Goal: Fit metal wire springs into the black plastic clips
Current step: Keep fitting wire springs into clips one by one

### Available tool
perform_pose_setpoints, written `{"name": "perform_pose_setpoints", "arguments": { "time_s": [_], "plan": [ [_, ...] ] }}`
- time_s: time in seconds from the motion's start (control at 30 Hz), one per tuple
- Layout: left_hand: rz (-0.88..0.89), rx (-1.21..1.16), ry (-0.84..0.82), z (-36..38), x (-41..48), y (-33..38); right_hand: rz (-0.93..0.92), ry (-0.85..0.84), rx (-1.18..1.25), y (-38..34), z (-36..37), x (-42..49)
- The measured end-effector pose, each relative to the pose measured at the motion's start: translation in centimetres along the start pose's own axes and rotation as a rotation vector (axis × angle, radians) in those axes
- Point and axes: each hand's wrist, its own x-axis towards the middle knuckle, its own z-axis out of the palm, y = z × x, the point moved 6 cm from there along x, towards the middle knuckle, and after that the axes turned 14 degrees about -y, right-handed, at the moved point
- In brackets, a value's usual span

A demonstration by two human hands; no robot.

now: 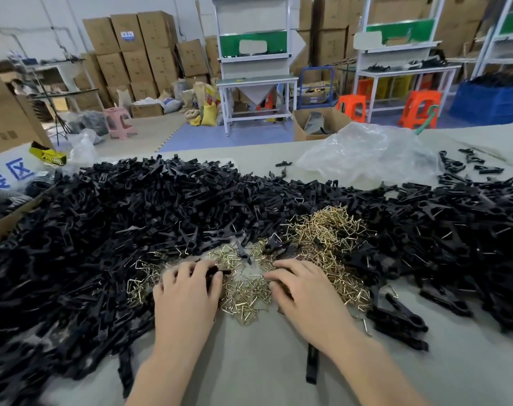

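Both hands are down at the near edge of the spring pile [322, 230], that brass-coloured wire tangle on the grey table [249, 364]. The left hand [187, 291] has its fingers curled round a black clip [218, 271], one end poking out over the springs. The right hand [305, 291] has bent fingers, tips dug into the wire; whether they pinch a spring, can't tell. The heap of black clips [102, 218] banks up left, behind and right of the pile, and a clear plastic bag [366, 153] lies beyond it.

Bare strip of grey surface [249, 361] near the front edge, heaped black plastic clips [102, 230] left, right and behind, brass-coloured wire springs [322, 230] between.
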Motion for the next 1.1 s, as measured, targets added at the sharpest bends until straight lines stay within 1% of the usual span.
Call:
{"name": "perform_pose_setpoints", "arguments": {
  "time_s": [0.2,0.37,0.43,0.5,0.6,0.67,0.73,0.77,0.83,0.9,1.0,1.1],
  "plan": [
    [0.076,0.047,-0.042,0.1,0.1,1.1,-0.014,0.011,0.048,-0.3,-0.6,-0.1],
    [0.119,-0.029,-0.055,0.0,0.2,1.2,-0.04,0.071,0.083,-0.7,-1.2,-0.4],
    [0.111,-0.061,-0.062,0.0,0.2,1.1,-0.05,0.102,0.105,-0.9,-1.5,-0.5],
    [0.116,-0.161,-0.022,-0.3,0.2,1.1,-0.065,0.126,0.117,-1.1,-1.8,-0.7],
    [0.113,-0.477,0.067,-1.5,-0.1,0.9,-0.095,0.158,0.164,-1.6,-2.1,-0.8],
    [0.12,-0.641,0.112,-2.3,-0.5,0.9,-0.102,0.165,0.282,-1.9,-2.3,-1.0],
    [0.199,-0.691,0.139,-3.2,-1.2,1.9,-0.101,0.123,0.497,-2.1,-2.1,-1.0],
    [0.27,-0.669,0.136,-3.5,-1.6,2.7,-0.108,0.065,0.647,-2.4,-1.9,-0.8],
    [0.407,-0.513,0.091,-3.2,-2.6,4.9,-0.141,-0.059,0.984,-3.2,-1.3,-0.5],
    [0.449,-0.353,0.048,-2.5,-2.9,6.3,-0.117,-0.079,1.205,-3.1,-0.9,-0.5],
    [0.469,-0.311,0.01,-2.3,-2.7,6.8,-0.069,-0.031,1.269,-2.1,-0.5,-0.3],
    [0.488,-0.378,-0.067,-1.8,-3.3,7.3,-0.063,0.018,1.372,-1.3,-0.3,0.3]
  ]
}}
